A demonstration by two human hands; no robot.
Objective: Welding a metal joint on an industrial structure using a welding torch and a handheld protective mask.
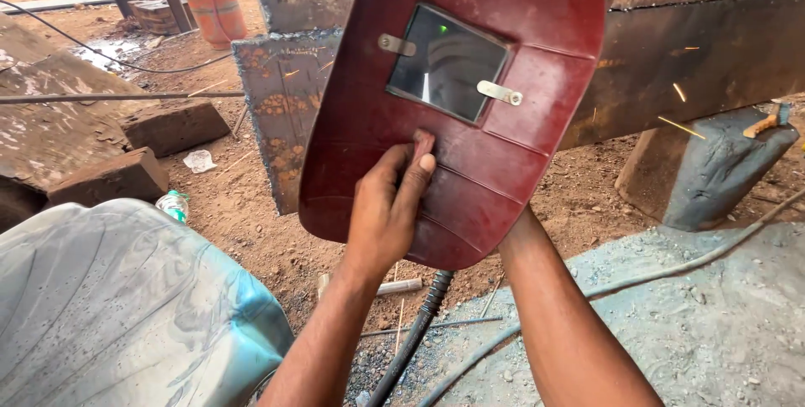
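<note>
A dark red hand-held welding shield (503, 80) with a dark glass window (447, 62) fills the upper middle of the view. My left hand (387, 206) is closed on the handle at the shield's inner face, thumb up. My right forearm (553, 315) reaches forward under the shield, and the hand itself is hidden behind it. Orange sparks (679, 126) fly out to the right of the shield, in front of a rusty steel plate (281, 114) and a long steel beam (696, 55).
A blue-grey plastic drum (126, 306) lies at lower left. Black cables (415, 336) run over the dirt ground below the shield. Stone blocks (109, 176), a plastic bottle (173, 204) and an orange gas cylinder (214, 5) are at the left. A concrete block (713, 172) stands at right.
</note>
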